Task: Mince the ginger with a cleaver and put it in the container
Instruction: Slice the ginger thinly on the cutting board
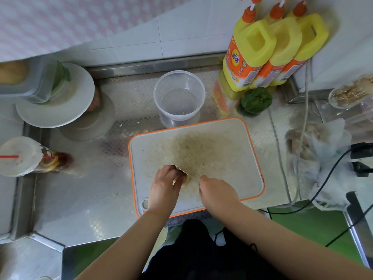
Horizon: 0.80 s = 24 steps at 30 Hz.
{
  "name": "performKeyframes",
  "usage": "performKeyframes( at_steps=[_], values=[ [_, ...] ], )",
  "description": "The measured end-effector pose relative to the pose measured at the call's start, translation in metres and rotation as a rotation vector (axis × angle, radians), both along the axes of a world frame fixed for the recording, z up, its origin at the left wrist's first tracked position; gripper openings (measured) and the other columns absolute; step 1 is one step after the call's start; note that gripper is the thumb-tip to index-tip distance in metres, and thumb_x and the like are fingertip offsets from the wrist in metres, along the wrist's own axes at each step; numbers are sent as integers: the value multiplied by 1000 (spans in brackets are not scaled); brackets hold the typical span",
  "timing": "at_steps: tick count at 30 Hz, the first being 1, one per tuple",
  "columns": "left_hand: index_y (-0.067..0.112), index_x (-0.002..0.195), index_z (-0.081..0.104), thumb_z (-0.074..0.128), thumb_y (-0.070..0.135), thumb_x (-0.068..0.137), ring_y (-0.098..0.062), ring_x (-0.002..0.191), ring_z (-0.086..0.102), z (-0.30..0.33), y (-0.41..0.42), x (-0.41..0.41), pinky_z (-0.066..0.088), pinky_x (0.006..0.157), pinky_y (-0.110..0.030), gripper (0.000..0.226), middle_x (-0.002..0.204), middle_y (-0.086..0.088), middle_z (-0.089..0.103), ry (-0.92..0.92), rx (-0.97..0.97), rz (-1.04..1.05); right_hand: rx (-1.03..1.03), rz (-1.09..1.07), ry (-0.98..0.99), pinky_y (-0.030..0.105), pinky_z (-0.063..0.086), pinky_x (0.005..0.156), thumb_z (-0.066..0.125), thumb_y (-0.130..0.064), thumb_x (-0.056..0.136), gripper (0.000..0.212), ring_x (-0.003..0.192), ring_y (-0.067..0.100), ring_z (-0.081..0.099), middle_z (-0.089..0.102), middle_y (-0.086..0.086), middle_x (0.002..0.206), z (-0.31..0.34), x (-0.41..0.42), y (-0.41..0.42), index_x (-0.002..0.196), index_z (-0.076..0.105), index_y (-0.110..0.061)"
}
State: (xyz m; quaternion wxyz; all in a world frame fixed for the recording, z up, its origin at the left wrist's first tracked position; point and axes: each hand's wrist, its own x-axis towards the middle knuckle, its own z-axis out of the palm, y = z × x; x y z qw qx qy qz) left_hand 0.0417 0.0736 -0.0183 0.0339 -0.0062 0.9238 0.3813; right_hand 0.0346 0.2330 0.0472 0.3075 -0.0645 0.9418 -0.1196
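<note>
Hands: left (pixel 164 183) curled on ginger (pixel 184 179), right (pixel 217 189) gripping cleaver (pixel 177 166).

This was a working kitchen, likely a commercial one. A stainless-steel desk (pixel 84 199) ran along a white tiled wall (pixel 181 37). On it lay a stained cutting board (pixel 232 142) with an orange rim, stacked plates (pixel 60 110), and three large yellow dish-soap bottles (pixel 268 51) grouped in the corner.
</note>
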Motion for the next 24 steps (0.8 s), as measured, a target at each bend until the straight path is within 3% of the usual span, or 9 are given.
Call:
performKeyframes(
  at_steps=[6,11,13,15,17,21,24],
  values=[
    [13,87,70,73,8,83,-18,83,53,-6,-1,2,42,73,-24,7,95,6,60,80,-2,-11,-15,25,-1,33,35,57,40,-6,94,12,68,25,47,34,-4,62,-7,-1,0,102,49,-8],
    [14,88,70,68,9,84,-15,85,51,-8,-1,4,35,76,-13,6,97,4,61,121,-1,7,23,38,-10,28,21,43,40,-1,91,17,67,27,45,33,-2,61,-16,-4,-3,104,49,-7],
    [15,88,71,64,16,85,-13,86,49,-9,-1,4,34,78,-10,8,97,4,61,117,3,15,45,21,-42,29,29,47,40,3,89,22,70,29,49,43,2,66,-20,-7,-6,107,49,-5],
    [16,89,71,59,25,88,-13,87,50,-10,-1,4,34,78,-11,16,98,5,60,118,11,5,57,11,-69,32,38,58,40,5,89,26,80,32,60,60,11,85,-26,-8,-8,112,48,-5],
    [16,89,71,54,31,89,-15,87,52,-10,-1,5,40,76,-17,22,98,6,59,121,16,-3,62,3,-64,33,40,61,39,2,92,25,87,33,64,66,13,96,-31,-7,-8,114,46,-6],
    [15,94,67,54,32,91,-21,90,51,-7,-1,7,51,67,-35,22,100,0,57,168,-80,-23,82,-2,-52,32,39,59,40,3,91,24,85,31,66,67,12,94,-37,-5,-7,113,46,-6],
    [17,102,60,60,28,90,-28,93,48,8,-6,7,46,76,-36,16,107,-7,53,338,-233,-86,96,30,-33,32,43,60,42,4,89,29,86,29,66,66,11,96,-36,-3,-7,116,46,-5]
  ],
)
